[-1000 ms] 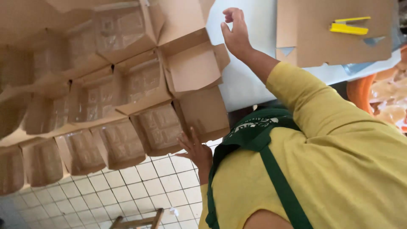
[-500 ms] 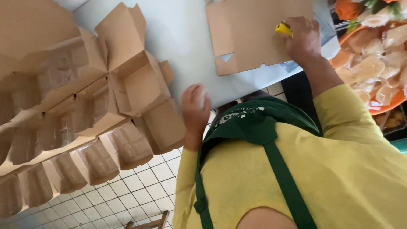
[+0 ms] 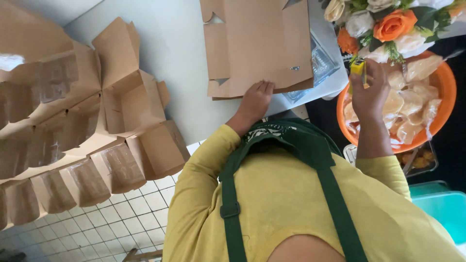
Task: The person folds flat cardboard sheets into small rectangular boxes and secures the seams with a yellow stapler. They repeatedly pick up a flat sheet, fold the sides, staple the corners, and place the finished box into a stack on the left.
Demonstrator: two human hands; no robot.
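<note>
My left hand [image 3: 256, 98] lies flat, fingers together, on the near edge of a stack of flat brown cardboard blanks [image 3: 257, 43] on the white table [image 3: 170, 53]. Off to the right, my right hand [image 3: 370, 94] is raised and shut on a small yellow tool [image 3: 358, 68], possibly a cutter. It hovers over an orange basin [image 3: 449, 92] filled with clear-wrapped pale pieces [image 3: 412, 104]. My yellow sleeves and green apron [image 3: 291, 140] fill the lower frame.
Several folded open brown boxes [image 3: 121, 106] with clear windows are lined up in rows at the left, reaching past the table edge. Artificial flowers [image 3: 388, 22] sit at top right. A clear plastic tray [image 3: 318, 65] pokes out under the blanks. A teal bin [image 3: 444, 208] and white tiled floor [image 3: 121, 223] lie below.
My right hand took the yellow tool off the cardboard and carried it right, over the orange basin. My left hand rose from beside my body onto the blanks. The view swung right.
</note>
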